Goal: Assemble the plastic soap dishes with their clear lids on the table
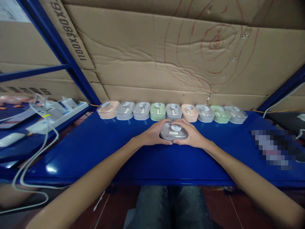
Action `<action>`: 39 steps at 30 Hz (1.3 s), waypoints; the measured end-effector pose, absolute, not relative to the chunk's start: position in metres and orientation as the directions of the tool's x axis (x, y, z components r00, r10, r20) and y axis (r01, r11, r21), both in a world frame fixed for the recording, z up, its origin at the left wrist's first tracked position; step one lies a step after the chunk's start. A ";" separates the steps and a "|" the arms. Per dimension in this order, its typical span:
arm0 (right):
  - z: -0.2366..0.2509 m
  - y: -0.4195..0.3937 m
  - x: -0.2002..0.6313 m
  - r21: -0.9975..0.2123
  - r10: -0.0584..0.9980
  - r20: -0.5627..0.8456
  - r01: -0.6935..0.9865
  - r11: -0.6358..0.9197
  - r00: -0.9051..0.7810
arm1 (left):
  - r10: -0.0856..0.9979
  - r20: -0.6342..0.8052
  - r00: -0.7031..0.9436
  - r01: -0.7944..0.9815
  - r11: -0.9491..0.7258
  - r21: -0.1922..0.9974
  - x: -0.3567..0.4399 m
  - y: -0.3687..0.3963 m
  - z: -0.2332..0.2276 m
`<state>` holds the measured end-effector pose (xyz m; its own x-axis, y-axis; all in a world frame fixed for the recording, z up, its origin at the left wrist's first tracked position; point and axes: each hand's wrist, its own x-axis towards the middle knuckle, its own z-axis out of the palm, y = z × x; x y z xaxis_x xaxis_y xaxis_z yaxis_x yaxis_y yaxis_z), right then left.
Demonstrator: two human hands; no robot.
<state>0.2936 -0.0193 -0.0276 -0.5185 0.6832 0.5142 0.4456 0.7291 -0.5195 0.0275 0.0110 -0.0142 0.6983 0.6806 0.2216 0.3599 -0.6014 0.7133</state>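
Observation:
Between my two hands is a grey plastic box [170, 135] with a clear lid, a round white sticker and a pale oblong latch on top. My left hand [154, 133] wraps its left side, and my right hand [192, 133] wraps its right side; both are closed on it. Whether the box rests on the table or hangs just above cannot be told. Right behind it runs a row of similar lidded boxes, among them a green box [158, 114], a grey box [173, 112] and a peach box [189, 114].
The blue table [95, 152] is backed by a cardboard wall [133, 47] with red curved lines. White cables [45, 149] and a power strip [69, 111] lie at the left. A pixelated item [271, 149] lies on the right, and blue posts [81, 79] flank the table.

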 end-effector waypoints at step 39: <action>-0.032 -0.010 0.301 -0.773 0.855 0.434 0.370 0.515 -0.283 | 0.732 0.311 0.606 0.774 -0.633 -0.016 -0.066 -0.106 0.008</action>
